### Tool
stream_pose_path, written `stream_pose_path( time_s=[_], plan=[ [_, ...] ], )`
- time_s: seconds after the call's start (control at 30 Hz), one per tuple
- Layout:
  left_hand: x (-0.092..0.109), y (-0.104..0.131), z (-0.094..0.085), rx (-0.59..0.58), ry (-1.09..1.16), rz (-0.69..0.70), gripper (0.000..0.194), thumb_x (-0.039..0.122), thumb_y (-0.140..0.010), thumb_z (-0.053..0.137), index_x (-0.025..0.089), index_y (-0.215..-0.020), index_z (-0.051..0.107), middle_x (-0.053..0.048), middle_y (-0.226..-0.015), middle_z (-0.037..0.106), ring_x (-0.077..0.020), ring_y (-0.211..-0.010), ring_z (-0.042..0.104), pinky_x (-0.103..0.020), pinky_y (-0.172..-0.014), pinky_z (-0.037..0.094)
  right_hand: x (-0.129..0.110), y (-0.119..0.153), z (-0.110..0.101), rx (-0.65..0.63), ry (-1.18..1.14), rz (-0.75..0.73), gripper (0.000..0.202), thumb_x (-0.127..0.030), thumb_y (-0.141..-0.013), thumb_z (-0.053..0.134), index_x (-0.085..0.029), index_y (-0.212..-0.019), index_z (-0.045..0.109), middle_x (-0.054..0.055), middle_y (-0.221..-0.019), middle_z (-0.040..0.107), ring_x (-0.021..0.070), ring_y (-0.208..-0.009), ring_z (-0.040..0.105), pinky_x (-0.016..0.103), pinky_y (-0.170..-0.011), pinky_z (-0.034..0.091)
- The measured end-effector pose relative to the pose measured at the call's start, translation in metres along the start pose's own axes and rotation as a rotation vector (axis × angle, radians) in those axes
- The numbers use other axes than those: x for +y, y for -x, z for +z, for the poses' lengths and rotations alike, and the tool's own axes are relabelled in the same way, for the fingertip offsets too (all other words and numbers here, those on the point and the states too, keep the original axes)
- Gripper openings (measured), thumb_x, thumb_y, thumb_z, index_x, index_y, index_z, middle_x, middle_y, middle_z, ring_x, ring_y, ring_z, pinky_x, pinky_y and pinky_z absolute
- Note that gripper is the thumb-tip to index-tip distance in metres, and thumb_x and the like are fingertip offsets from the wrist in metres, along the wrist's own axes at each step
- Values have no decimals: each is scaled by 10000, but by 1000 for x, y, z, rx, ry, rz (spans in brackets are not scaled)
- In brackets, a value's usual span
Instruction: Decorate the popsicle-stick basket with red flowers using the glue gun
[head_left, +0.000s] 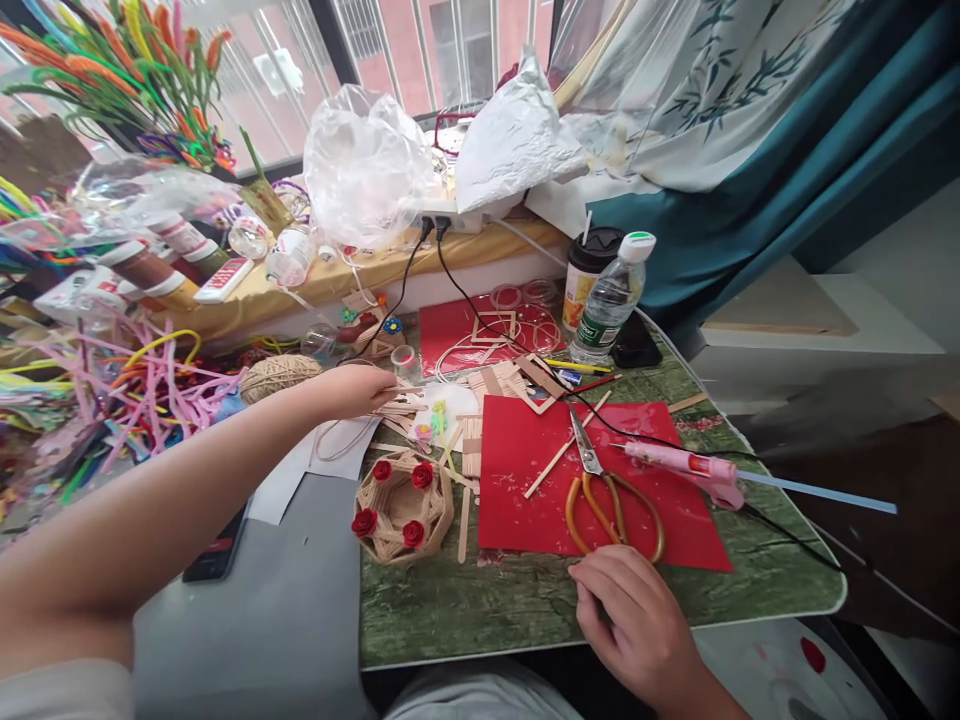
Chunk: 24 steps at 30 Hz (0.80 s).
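Observation:
My left hand (pixel 361 388) reaches over the pile of craft sticks at the back of the table. Its fingers are pinched, and a thin wooden craft stick (pixel 411 390) juts out from them to the right. In front of it sits an octagonal stick-and-twine basket (pixel 403 508) with red roses on its rim. My right hand (pixel 634 625) is loosely closed at the table's front edge, with nothing visible in it. Just beyond its knuckles, scissors (pixel 587 455) with orange-brown handles lie on a red sheet (pixel 517 440). A pink glue gun (pixel 686 468) rests to their right.
A water bottle (pixel 611 300) and a lidded cup (pixel 585 275) stand at the back right. The glue gun's black cord (pixel 787 535) crosses the right edge. A twine ball (pixel 280 378) and pink pipe cleaners (pixel 180 390) lie left. A dark phone (pixel 216 550) is on the grey surface.

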<state>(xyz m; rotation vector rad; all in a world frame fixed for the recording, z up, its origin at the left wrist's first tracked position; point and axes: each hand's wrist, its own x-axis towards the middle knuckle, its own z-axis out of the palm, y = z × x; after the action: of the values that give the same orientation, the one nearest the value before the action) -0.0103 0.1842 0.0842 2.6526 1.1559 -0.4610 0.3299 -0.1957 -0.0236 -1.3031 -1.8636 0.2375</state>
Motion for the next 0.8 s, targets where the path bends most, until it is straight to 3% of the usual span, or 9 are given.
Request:
stream_pose_path(
  time_s=[0.17,0.3,0.43,0.57,0.7,0.8],
  plan=[
    [17,0,-26,27,-191,-52,483,694,-845,618,235,-896,759,-75,-910,736,-235,-899,644,-310,-839,442,0,-1,0,0,-2,6,286,-23,-921,616,-187,-1147,679,82,-965,729,240,-906,677,444,-864,582],
    [57,-48,-44,157,-136,-89,441,600,-940,508,254,-935,781,-87,-967,771,-256,-924,673,-330,-816,457,-2,-4,-1,2,6,-7,268,-19,-926,603,-177,-1131,675,84,-950,728,233,-883,669,429,-834,586],
    [98,-119,-36,174,-52,-176,399,541,-934,539,251,-1026,797,-85,-982,788,-252,-908,694,-317,-768,491,-4,-6,-2,19,26,-12,266,-13,-921,597,-171,-1122,670,86,-939,729,231,-878,661,427,-823,585],
    [117,-166,-23,118,-58,-242,421,581,-813,700,197,-936,818,-141,-947,774,-292,-906,708,-340,-793,534,-3,-4,-3,39,39,-21,271,-19,-919,592,-165,-1134,671,88,-946,736,228,-882,659,429,-826,585],
    [120,-181,-18,69,-96,-277,396,517,-758,755,200,-985,824,-134,-920,774,-278,-868,714,-329,-789,556,-2,-2,-5,43,35,-30,264,-35,-915,583,-169,-1125,673,85,-936,738,225,-863,667,421,-812,588],
    [120,-174,-21,65,-146,-248,383,451,-765,742,182,-1027,819,-158,-948,775,-298,-918,719,-343,-826,557,-2,-3,-6,37,32,-36,259,-35,-913,581,-163,-1119,673,88,-933,737,225,-855,667,417,-806,590]
  ],
)
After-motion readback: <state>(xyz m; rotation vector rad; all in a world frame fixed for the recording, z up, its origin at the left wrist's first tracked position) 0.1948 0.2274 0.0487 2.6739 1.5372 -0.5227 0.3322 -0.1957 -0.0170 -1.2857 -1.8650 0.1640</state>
